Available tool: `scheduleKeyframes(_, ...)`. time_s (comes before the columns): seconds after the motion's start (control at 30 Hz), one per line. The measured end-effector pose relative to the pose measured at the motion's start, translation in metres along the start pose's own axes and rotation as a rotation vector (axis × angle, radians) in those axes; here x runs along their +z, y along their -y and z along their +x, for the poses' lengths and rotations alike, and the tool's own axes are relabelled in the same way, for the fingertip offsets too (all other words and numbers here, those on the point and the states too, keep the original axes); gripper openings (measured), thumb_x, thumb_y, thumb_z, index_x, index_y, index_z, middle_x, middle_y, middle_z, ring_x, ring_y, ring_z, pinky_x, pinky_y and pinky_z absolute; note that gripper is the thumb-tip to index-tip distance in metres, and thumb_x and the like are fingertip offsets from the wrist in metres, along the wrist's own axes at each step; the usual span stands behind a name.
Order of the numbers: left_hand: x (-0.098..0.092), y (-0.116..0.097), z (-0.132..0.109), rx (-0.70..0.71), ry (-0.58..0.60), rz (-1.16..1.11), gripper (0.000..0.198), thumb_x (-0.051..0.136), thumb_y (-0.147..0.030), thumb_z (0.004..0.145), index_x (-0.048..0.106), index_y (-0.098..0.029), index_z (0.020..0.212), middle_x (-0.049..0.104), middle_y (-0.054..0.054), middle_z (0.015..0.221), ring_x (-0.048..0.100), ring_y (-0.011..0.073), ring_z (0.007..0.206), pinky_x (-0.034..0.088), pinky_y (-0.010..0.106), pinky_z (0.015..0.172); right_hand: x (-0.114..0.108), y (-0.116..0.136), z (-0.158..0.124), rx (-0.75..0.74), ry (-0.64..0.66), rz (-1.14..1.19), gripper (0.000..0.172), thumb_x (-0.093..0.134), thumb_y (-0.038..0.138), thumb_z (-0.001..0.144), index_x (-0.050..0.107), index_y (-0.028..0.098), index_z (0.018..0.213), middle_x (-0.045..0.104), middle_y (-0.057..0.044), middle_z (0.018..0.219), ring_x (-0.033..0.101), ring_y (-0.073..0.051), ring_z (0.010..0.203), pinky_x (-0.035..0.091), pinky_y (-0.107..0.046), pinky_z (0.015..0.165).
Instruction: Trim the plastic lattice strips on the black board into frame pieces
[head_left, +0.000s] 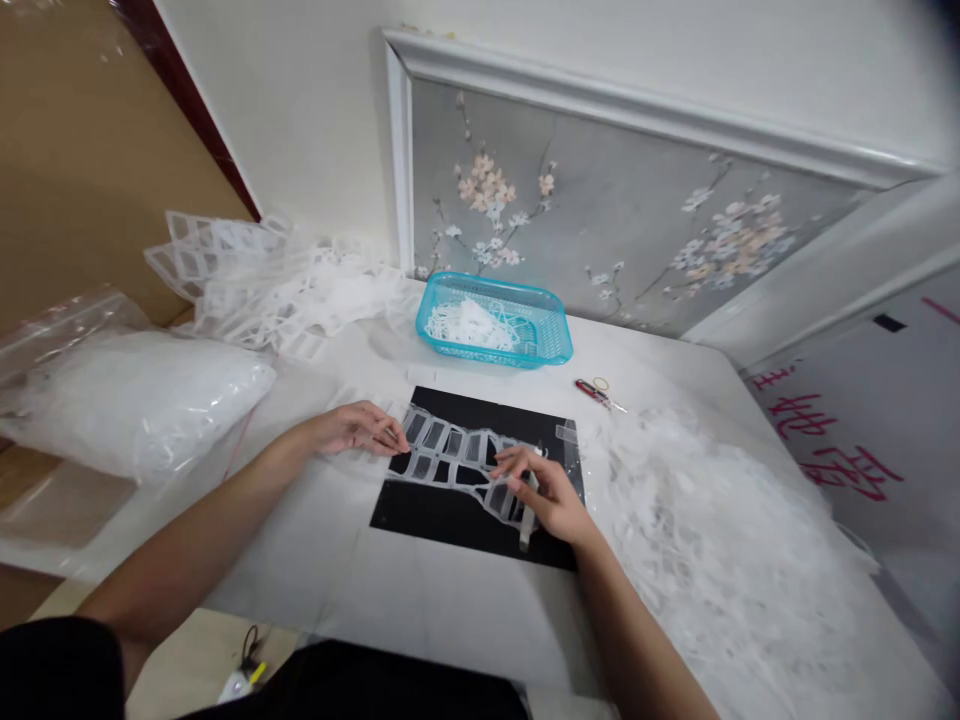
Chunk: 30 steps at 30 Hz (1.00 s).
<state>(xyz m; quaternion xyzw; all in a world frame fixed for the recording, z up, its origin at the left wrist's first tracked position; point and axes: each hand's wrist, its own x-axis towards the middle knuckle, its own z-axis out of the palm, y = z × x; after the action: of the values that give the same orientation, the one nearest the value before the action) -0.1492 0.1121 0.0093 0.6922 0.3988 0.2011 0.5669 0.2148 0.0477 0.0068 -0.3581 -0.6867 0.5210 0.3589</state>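
Note:
A translucent white plastic strip of small rectangular cells (450, 458) lies across a black mat (442, 512) on the white table. My left hand (360, 428) pinches the strip's left end at the mat's edge. My right hand (541, 492) rests on the strip's right end, fingers curled, holding a thin pale stick-like tool (528, 520) that points toward me.
A turquoise basket (495, 320) holding white pieces stands behind the mat. Small red snips (596, 393) lie to its right. Heaps of white plastic scrap (712, 540) cover the table's right side, more cell sheets (255, 280) pile at the back left, and a filled clear bag (127, 395) sits at the left.

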Motion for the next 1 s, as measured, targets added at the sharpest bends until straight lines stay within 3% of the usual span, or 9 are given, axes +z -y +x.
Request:
scheduleKeyframes(0.13,0.000,-0.002,0.000,-0.180,0.193,-0.344,0.030,0.063,-0.043,0.074,0.056,-0.019,0.057,0.073,0.011,0.108,0.067,0.0277,0.107,0.053,0.041,0.097,-0.026,-0.003,-0.005,-0.066,-0.223,0.216,0.013,0.063,0.031,0.089,0.058,0.025,0.079,0.066,-0.002,0.077,0.063,-0.023,0.095,0.046,-0.045,0.096)
scheduleKeyframes(0.2,0.002,-0.003,-0.001,-0.181,0.150,-0.347,0.032,0.067,-0.042,0.072,0.051,-0.019,0.055,0.073,0.011,0.106,0.067,0.0272,0.105,0.054,0.040,0.094,-0.037,-0.007,-0.007,-0.102,-0.387,0.242,0.016,0.065,0.034,0.087,0.056,0.025,0.078,0.062,0.000,0.073,0.062,-0.021,0.085,0.047,-0.044,0.094)
scheduleKeyframes(0.3,0.013,-0.006,-0.001,-0.098,-0.031,-0.225,0.035,0.067,-0.042,0.074,0.046,-0.018,0.059,0.071,0.009,0.097,0.068,0.0213,0.083,0.057,0.035,0.076,-0.036,-0.013,-0.005,-0.004,-0.511,0.004,0.015,0.067,0.036,0.086,0.058,0.024,0.083,0.065,-0.002,0.080,0.062,-0.020,0.082,0.049,-0.039,0.085)
scheduleKeyframes(0.4,0.035,-0.009,0.003,-0.002,-0.257,-0.113,0.031,0.061,-0.040,0.084,0.044,-0.019,0.069,0.066,0.004,0.090,0.059,0.0116,0.064,0.051,0.026,0.064,-0.013,-0.019,0.004,0.086,-0.466,-0.327,0.020,0.067,0.036,0.087,0.062,0.025,0.103,0.068,-0.001,0.082,0.062,-0.020,0.080,0.048,-0.037,0.083)
scheduleKeyframes(0.47,0.055,-0.013,0.007,0.058,-0.359,0.087,0.019,0.051,-0.036,0.092,0.049,-0.020,0.083,0.063,0.001,0.085,0.057,0.0118,0.065,0.048,0.025,0.064,0.006,-0.020,0.012,0.091,-0.388,-0.504,0.030,0.062,0.036,0.090,0.061,0.025,0.118,0.070,-0.002,0.083,0.060,-0.021,0.082,0.048,-0.038,0.085)
scheduleKeyframes(0.57,0.083,-0.014,0.015,0.115,-0.353,0.473,0.021,0.040,-0.030,0.099,0.055,-0.023,0.113,0.066,0.002,0.094,0.063,0.0168,0.083,0.049,0.029,0.076,0.026,-0.019,0.021,0.100,-0.271,-0.740,0.039,0.061,0.035,0.091,0.061,0.024,0.129,0.072,-0.004,0.087,0.058,-0.024,0.087,0.047,-0.038,0.085)
scheduleKeyframes(0.67,0.100,-0.008,0.023,0.124,-0.339,0.823,0.032,0.040,-0.031,0.100,0.055,-0.024,0.127,0.065,0.007,0.114,0.061,0.0230,0.105,0.049,0.033,0.084,0.032,-0.017,0.023,0.105,-0.189,-0.874,0.029,0.060,0.034,0.092,0.069,0.025,0.118,0.073,-0.005,0.091,0.057,-0.024,0.087,0.045,-0.037,0.080)
scheduleKeyframes(0.83,0.105,0.006,0.031,0.094,-0.391,0.931,0.035,0.042,-0.036,0.100,0.059,-0.022,0.128,0.065,0.010,0.109,0.060,0.0261,0.101,0.049,0.033,0.075,0.029,-0.013,0.019,0.073,-0.154,-0.928,0.022,0.051,0.029,0.097,0.072,0.024,0.093,0.071,-0.006,0.093,0.056,-0.022,0.084,0.041,-0.035,0.077)
scheduleKeyframes(1.0,0.107,0.007,0.033,0.143,-0.422,0.951,0.027,0.041,-0.032,0.102,0.066,-0.022,0.106,0.063,0.006,0.097,0.060,0.0221,0.092,0.048,0.030,0.070,0.028,-0.016,0.019,0.088,-0.169,-0.947,0.021,0.049,0.027,0.097,0.067,0.021,0.088,0.069,-0.006,0.089,0.055,-0.023,0.083,0.040,-0.036,0.079)
